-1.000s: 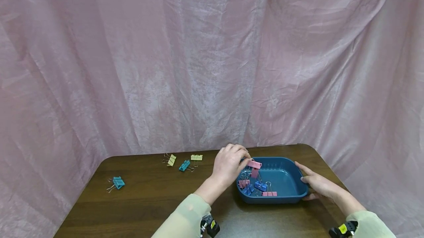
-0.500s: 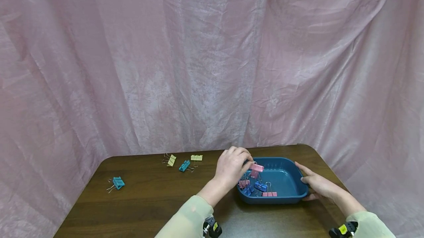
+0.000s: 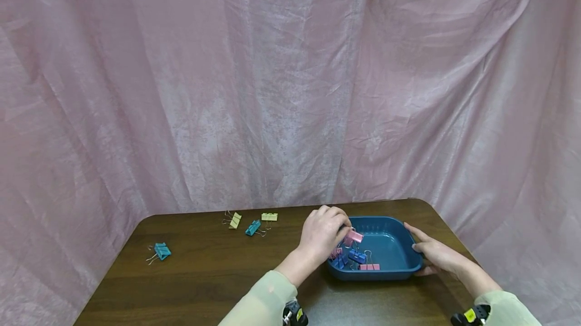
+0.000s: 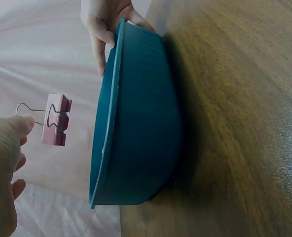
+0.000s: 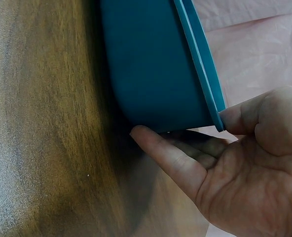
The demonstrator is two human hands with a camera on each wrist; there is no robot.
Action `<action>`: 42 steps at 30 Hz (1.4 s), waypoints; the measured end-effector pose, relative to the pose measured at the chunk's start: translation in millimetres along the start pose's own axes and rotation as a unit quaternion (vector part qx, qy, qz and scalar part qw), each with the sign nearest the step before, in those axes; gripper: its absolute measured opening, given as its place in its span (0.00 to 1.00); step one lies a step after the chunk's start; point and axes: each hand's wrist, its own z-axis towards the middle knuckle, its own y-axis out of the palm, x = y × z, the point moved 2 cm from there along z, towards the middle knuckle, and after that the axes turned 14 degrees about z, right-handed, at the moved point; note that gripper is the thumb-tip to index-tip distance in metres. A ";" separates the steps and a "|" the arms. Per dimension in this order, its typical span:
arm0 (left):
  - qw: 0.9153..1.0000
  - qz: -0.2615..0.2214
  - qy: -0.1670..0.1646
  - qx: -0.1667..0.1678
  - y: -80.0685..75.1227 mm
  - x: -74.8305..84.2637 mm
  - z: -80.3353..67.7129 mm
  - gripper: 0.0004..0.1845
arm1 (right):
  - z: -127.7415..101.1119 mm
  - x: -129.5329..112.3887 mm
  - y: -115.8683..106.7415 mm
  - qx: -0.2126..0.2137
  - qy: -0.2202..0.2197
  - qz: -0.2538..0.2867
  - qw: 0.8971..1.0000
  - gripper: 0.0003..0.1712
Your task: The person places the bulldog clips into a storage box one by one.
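The left hand (image 3: 317,235) pinches a pink clip (image 3: 354,236) by its thin wire. The tips of its fingers are pressed together there, and the clip hangs above the left side of the blue box (image 3: 376,275), higher than the rim. The right hand (image 3: 440,254) holds the right end of the box, with some fingers on the rim and one low on the outside wall. The box sits on the bench (image 3: 218,275).

The wire is thin, so I think the clip could swing or slip if the pinch gets loose. The rim is near, so a clip dropped too far left could hit the edge and bounce onto the bench. Down in the box, a blue clip (image 3: 357,256) and a front pink clip (image 3: 369,267) lie with others, partly hidden by the left hand. Their wires could hook the hanging clip and make a tangle. If the right hand pushes down hard on the rim, the box might tip. Two teal clips (image 3: 162,251) and two yellow clips (image 3: 235,220) lie on the bench, well away from the box.
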 end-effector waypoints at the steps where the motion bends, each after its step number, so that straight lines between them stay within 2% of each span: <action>1: 1.000 0.000 0.000 -0.005 0.7 0.5 -0.4 0.05 | 0.0 0.0 -0.1 0.000 0.000 -0.001 1.000 0.41; 13: 0.999 -0.003 -0.003 -0.040 7.0 6.6 -2.5 0.03 | -1.6 0.0 0.9 -0.001 -0.002 0.003 1.000 0.41; 20: 1.000 0.006 0.004 -0.030 8.8 8.4 -3.8 0.03 | -2.1 0.2 1.6 -0.001 -0.005 0.005 1.000 0.41; 26: 0.999 0.016 0.011 -0.041 11.0 10.1 -5.0 0.03 | -2.0 0.4 1.3 -0.001 -0.004 0.006 1.000 0.41; 31: 0.999 0.020 0.018 -0.036 11.6 9.0 -5.6 0.08 | -1.7 0.3 0.3 -0.001 -0.001 0.004 1.000 0.41; 42: 0.999 0.000 -0.001 -0.033 8.8 5.2 -7.5 0.17 | -1.5 -0.3 1.1 0.002 0.002 0.003 1.000 0.41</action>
